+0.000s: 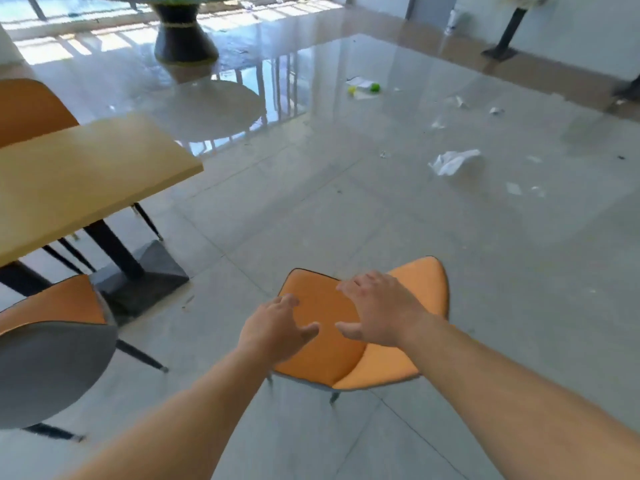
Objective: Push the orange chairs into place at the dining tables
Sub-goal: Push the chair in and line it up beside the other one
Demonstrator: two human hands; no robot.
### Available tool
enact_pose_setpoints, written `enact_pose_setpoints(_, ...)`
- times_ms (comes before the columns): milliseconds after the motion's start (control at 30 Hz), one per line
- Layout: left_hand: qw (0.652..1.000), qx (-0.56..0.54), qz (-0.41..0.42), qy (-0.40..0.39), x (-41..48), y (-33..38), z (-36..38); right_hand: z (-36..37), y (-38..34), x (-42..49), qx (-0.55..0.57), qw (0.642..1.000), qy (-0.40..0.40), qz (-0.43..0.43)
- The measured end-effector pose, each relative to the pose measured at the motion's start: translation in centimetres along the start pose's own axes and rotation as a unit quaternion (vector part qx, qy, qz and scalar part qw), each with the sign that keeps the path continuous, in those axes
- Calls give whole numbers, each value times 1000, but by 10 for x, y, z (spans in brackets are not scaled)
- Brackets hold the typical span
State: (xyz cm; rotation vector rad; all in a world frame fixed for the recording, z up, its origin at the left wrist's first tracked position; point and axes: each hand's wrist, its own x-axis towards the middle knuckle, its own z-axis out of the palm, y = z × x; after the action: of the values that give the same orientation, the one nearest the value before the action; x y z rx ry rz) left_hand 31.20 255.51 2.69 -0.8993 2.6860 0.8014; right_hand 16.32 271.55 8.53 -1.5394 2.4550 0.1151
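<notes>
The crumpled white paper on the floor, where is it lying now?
In the head view the crumpled white paper lies on the grey tiled floor, right of centre, well beyond the orange chair under the hands and right of the wooden table.

left hand (277, 329), right hand (379, 311), outstretched, fingers spread

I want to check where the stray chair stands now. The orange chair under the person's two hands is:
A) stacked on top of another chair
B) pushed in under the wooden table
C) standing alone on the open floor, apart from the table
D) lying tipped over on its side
C: the orange chair stands upright on bare tiles, right of the wooden table, with both hands, left hand and right hand, open over it.
</notes>
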Motion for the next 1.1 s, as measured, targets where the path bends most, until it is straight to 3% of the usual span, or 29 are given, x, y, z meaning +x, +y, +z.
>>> enact_pose_setpoints(200,995,21,82,-45,35,181,79,-2,171,-109,19,991,16,128)
enact_pose_setpoints(400,992,12,80,-97,91,256,124,20,250,-114,55,984,1,169)
enact_pose_setpoints(600,970,18,8,-241,167,266,164,35,290,-54,57,986,-78,133)
enact_pose_setpoints(800,952,-43,-57,-299,220,253,161,22,317,33,27,992,-112,43)
enact_pose_setpoints(1100,958,-98,-135,-232,237,233,160,39,329,116,9,979,-164,-124)
